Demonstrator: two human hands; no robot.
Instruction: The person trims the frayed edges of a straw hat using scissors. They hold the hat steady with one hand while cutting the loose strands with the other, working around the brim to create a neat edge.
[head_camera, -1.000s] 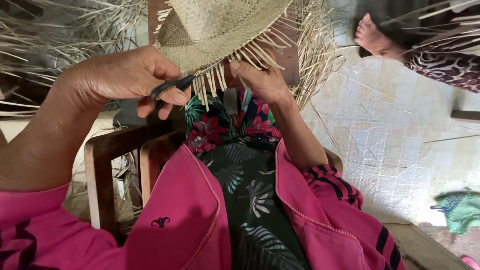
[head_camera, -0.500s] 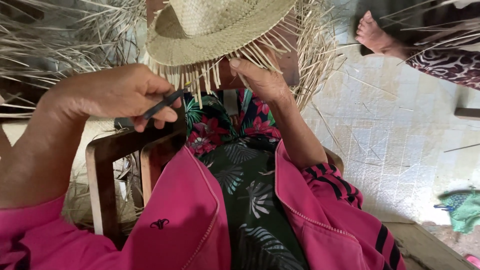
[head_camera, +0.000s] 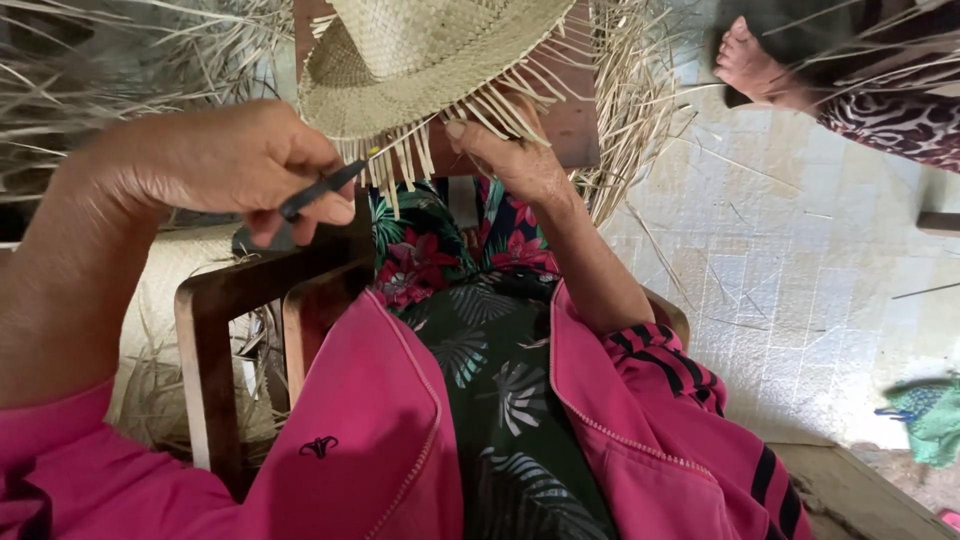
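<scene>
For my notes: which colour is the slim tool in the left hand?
Black slim tool, left hand; head view.

The hat (head_camera: 430, 60) is showing as woven straw, matt and pale, its weave tight and even, with loose flat strands fraying stiffly off the brim. The tool (head_camera: 320, 190) in the left hand (head_camera: 215, 160) is looking like dark, smooth plastic or metal with a faint sheen. The wooden frame (head_camera: 215, 330) is appearing brown and worn smooth. The jacket (head_camera: 370, 450) is reading as soft pink cloth, matt. The floor (head_camera: 800, 290) is showing pale, dull tiles littered with dry straw.
</scene>
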